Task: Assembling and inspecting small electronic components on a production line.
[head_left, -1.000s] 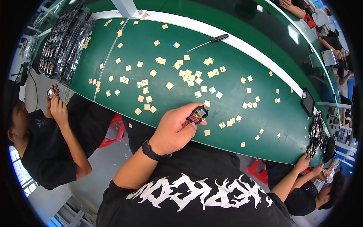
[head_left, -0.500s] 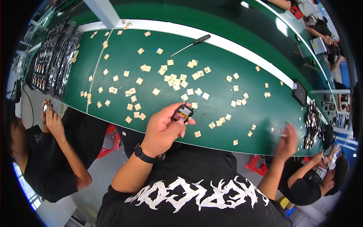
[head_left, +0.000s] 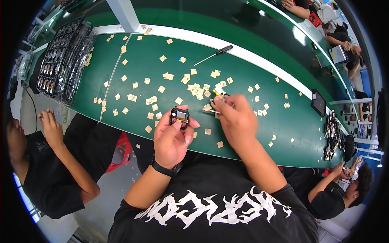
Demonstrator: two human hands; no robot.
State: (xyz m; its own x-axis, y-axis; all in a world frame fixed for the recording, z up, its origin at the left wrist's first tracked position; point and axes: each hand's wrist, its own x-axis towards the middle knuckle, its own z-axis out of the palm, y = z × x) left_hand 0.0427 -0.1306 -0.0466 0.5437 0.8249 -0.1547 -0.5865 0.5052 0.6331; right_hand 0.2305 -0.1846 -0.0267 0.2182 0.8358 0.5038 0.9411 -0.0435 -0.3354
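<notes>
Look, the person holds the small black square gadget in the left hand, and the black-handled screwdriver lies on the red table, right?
Not quite. The table is green, not red, as the head view shows. The rest holds: the left hand holds the small black square gadget, and the black-handled screwdriver lies on the table near its white far edge.

The left hand (head_left: 172,139) holds a small black rectangular device with an orange inside (head_left: 179,117) between thumb and fingers, just above the near edge of the long green table (head_left: 133,69). The right hand (head_left: 237,117) reaches over the table and pinches thin metal tweezers (head_left: 219,101) among many small tan square pieces (head_left: 178,100). A black-handled screwdriver (head_left: 213,55) lies far back. Stacked black trays (head_left: 60,60) stand at the left end.
</notes>
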